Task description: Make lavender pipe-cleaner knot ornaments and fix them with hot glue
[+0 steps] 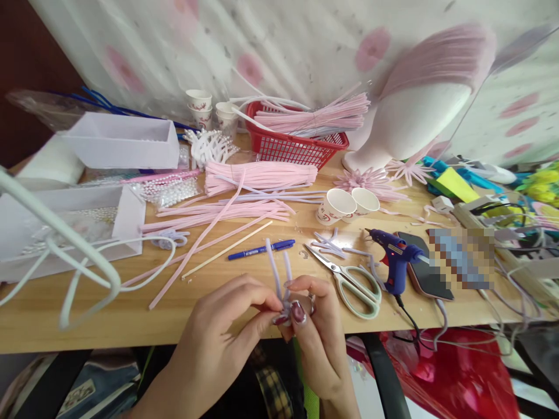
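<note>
Both my hands meet at the table's front edge around a pale lilac pipe cleaner (273, 270). Its two free ends stick up, and the bent lower part is mostly hidden by my fingers. My left hand (231, 320) pinches it between thumb and forefinger. On the other side, my right hand (321, 326) grips it with thumb and curled fingers. Just beyond lies a blue pen (262, 249). Scissors (349, 279) with pale green handles rest to the right of my right hand, near short cut lilac pieces (329, 244).
Pink pipe cleaners (262, 176) lie in bundles behind, before a red basket (297, 148). Right are paper cups (336, 206), a blue glue gun (395, 256) with its cord, and a phone (430, 273). White boxes (126, 142) and a white looped frame (113, 279) stand left.
</note>
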Available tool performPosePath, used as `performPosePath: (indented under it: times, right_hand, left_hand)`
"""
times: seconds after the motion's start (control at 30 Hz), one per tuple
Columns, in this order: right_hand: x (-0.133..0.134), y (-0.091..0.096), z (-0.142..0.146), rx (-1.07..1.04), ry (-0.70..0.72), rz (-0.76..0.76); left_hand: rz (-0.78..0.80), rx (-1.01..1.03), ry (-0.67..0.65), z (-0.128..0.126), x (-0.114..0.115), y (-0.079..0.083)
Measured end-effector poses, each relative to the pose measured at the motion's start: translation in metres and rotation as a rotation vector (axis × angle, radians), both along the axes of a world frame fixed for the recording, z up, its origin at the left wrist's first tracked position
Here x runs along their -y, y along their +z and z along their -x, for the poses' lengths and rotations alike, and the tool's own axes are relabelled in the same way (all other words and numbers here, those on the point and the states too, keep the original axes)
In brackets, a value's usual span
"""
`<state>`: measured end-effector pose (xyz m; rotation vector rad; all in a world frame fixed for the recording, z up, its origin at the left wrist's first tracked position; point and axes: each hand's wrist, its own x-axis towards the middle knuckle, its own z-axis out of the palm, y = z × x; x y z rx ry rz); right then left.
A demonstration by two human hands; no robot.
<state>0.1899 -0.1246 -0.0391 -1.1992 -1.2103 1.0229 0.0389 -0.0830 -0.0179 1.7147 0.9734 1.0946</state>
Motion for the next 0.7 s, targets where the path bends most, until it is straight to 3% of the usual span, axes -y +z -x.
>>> performPosePath:
  times: [0.1, 0.27, 0.5, 0.6, 0.7]
  right_hand:
    - [-0.004, -0.003, -0.006, 0.028, 0.086, -0.025]
    - [-0.011, -0.007, -0.011, 0.015, 0.236, 0.020]
    - [-0.012, -0.004, -0.003, -0.159, 0.178, 0.013]
    - [-0.014, -0.003, -0.008, -0.100, 0.140, 0.010]
    - [-0.018, -0.001, -0.020, 0.037, 0.252, 0.081]
  left_hand:
    - [-0.100, -0.094, -0.051, 0.001, -0.001, -0.001]
    - [-0.137, -0.219, -0.114, 0.003, -0.004, 0.000]
    - [-0.020, -0.077, -0.145, 0.001, -0.004, -0.009]
    - [-0.005, -0.081, -0.175, 0.003, -0.010, -0.012]
    - [-0.073, -0.239, -0.264, 0.008, -0.019, -0.007]
